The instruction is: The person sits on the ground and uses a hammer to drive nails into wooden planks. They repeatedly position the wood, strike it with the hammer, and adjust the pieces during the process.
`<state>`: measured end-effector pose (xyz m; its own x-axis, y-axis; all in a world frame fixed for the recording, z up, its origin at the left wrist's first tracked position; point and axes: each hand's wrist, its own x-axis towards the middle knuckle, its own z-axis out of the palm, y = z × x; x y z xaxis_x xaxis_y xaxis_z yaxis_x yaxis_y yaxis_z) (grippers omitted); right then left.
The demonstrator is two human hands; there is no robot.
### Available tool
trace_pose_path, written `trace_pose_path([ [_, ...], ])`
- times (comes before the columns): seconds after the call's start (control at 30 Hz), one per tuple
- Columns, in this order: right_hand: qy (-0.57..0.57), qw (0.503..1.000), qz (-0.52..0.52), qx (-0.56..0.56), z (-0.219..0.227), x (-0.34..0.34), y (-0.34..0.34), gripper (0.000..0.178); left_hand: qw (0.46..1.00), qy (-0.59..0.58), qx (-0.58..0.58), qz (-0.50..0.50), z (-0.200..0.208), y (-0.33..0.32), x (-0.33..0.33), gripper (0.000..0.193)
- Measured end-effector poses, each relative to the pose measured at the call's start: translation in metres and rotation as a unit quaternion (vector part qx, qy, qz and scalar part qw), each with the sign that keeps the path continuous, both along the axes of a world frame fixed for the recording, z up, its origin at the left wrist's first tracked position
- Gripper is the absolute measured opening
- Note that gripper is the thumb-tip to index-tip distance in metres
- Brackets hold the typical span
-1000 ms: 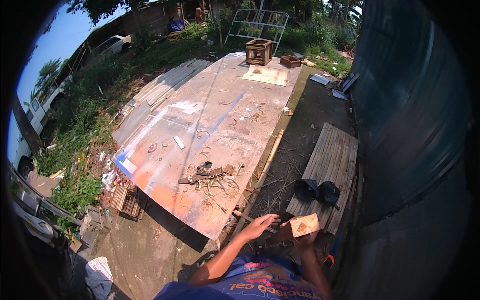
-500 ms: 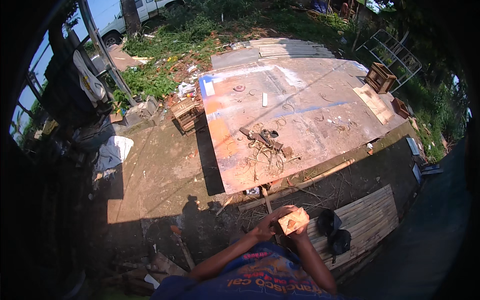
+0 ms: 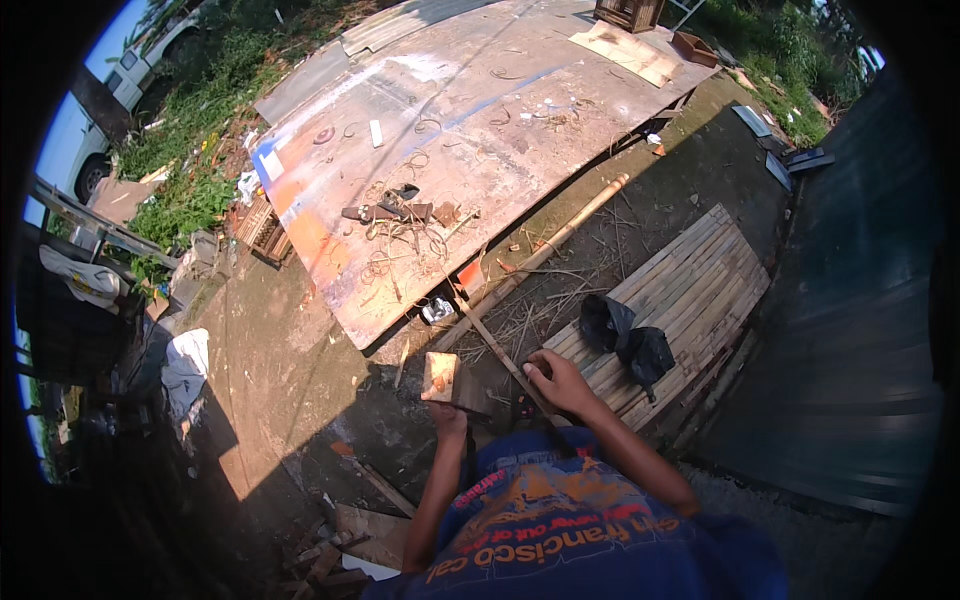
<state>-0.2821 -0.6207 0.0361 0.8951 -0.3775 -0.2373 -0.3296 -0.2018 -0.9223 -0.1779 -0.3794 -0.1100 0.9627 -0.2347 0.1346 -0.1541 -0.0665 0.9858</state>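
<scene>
My left hand (image 3: 449,420) is wrapped round the lower end of a small, light wood-coloured block (image 3: 440,376), held up in sunlight with a brownish mark on its face. A dark thin strip shows beside that hand, too shadowed to name. To the right, my right hand (image 3: 560,382) has its fingers curled in; anything inside them is hidden. A narrow stick (image 3: 492,342) slants from the table edge down past the right hand, and I cannot tell if they touch.
A large paint-stained table (image 3: 480,170) stands ahead, with curled shavings and a dark tool (image 3: 385,213) on it. A bamboo pole (image 3: 550,245) lies along its near side. Black plastic bags (image 3: 640,350) rest on a slatted bamboo panel (image 3: 690,290). A slatted crate (image 3: 262,230) stands left.
My hands have come apart: the block has moved left with my left hand, while my right hand has let go of it. The view has turned to the right.
</scene>
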Motion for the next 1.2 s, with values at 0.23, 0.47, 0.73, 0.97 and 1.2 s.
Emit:
trace_pose_path([
  [0.23, 0.202, 0.974, -0.031, -0.093, -0.125, -0.123, -0.043, 0.04, 0.99, 0.111, 0.067, -0.058, -0.049, 0.035, -0.033, 0.041],
  [0.47, 0.233, 0.948, -0.217, -0.006, -0.178, -0.193, -0.016, 0.041, 0.946, 0.062, 0.13, -0.289, -0.026, 0.031, -0.038, 0.056],
  [0.73, 0.207, 0.897, -0.391, 0.002, -0.281, -0.282, 0.09, 0.036, 0.844, -0.014, 0.253, -0.473, -0.131, -0.03, 0.047, 0.051],
  [0.97, 0.278, 0.822, -0.496, 0.027, -0.241, -0.278, 0.175, 0.04, 0.842, 0.145, -0.031, -0.518, -0.133, -0.119, 0.048, 0.097],
  [1.2, 0.112, 0.691, -0.65, 0.294, -0.233, -0.239, 0.234, 0.026, 0.807, 0.086, 0.075, -0.579, -0.06, -0.09, 0.034, 0.093],
])
